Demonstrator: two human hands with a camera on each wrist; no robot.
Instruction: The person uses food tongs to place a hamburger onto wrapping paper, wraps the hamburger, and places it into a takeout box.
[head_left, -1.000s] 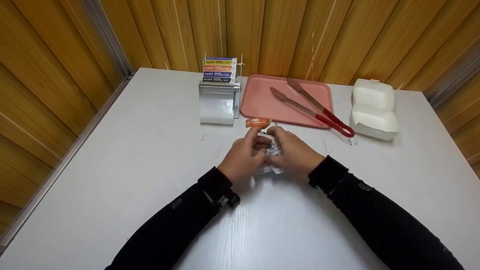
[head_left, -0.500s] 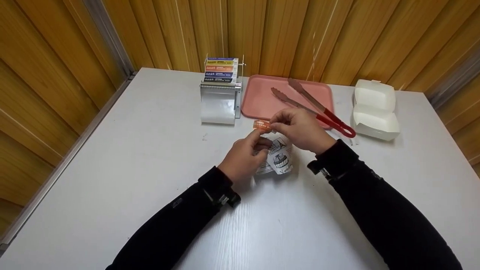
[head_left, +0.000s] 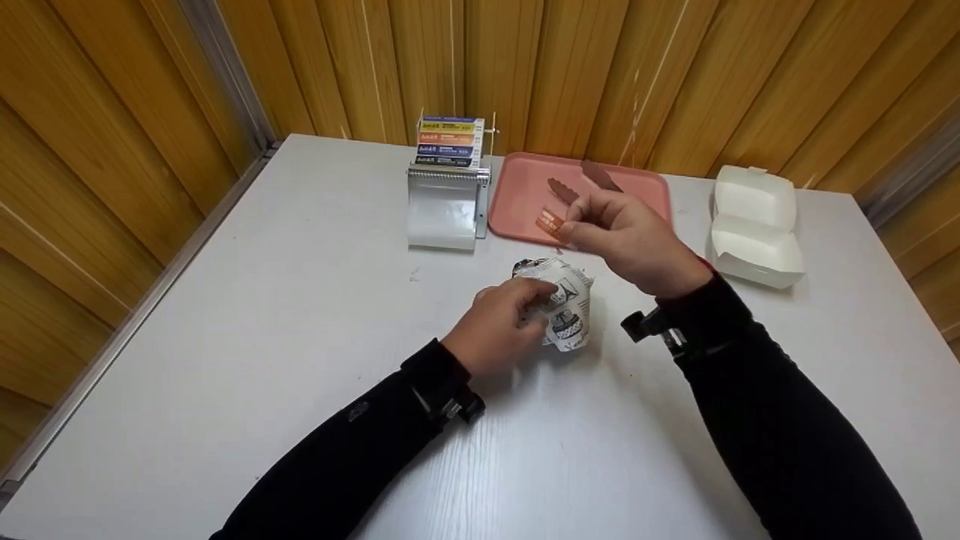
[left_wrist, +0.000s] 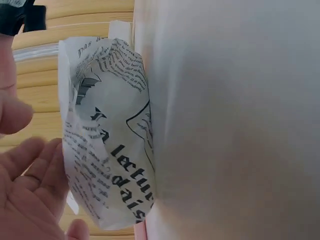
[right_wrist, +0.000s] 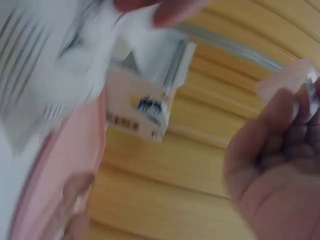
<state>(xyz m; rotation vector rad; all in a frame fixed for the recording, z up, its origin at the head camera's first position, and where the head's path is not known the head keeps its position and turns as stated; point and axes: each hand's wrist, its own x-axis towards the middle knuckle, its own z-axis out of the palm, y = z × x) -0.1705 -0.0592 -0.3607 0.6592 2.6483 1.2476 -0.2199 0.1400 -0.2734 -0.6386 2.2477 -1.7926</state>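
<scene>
A bundle wrapped in white printed paper [head_left: 571,304] stands on the table in front of me, with black lettering and drawings on it. My left hand [head_left: 496,330] is at its left side, fingers loosely bent over the top edge in the head view. The left wrist view shows the palm and fairly straight fingers beside the paper bundle [left_wrist: 107,135]. Above and right of it, my right hand [head_left: 637,244] pinches an orange sticker [head_left: 550,223] between thumb and fingers, held over the tray's front edge. In the right wrist view the sticker [right_wrist: 287,80] looks pale and see-through.
Behind stands a label dispenser [head_left: 442,214] with several coloured label rolls. To its right is a pink tray [head_left: 517,195] with tongs [head_left: 600,176] on it, partly hidden by my right hand. An opened white takeout box [head_left: 757,225] sits at the right. Wood-panelled walls border the table.
My right hand has left the bundle, gripped the orange sticker at my left fingertip and lifted it away up and right. My left hand's fingers have lowered over the bundle.
</scene>
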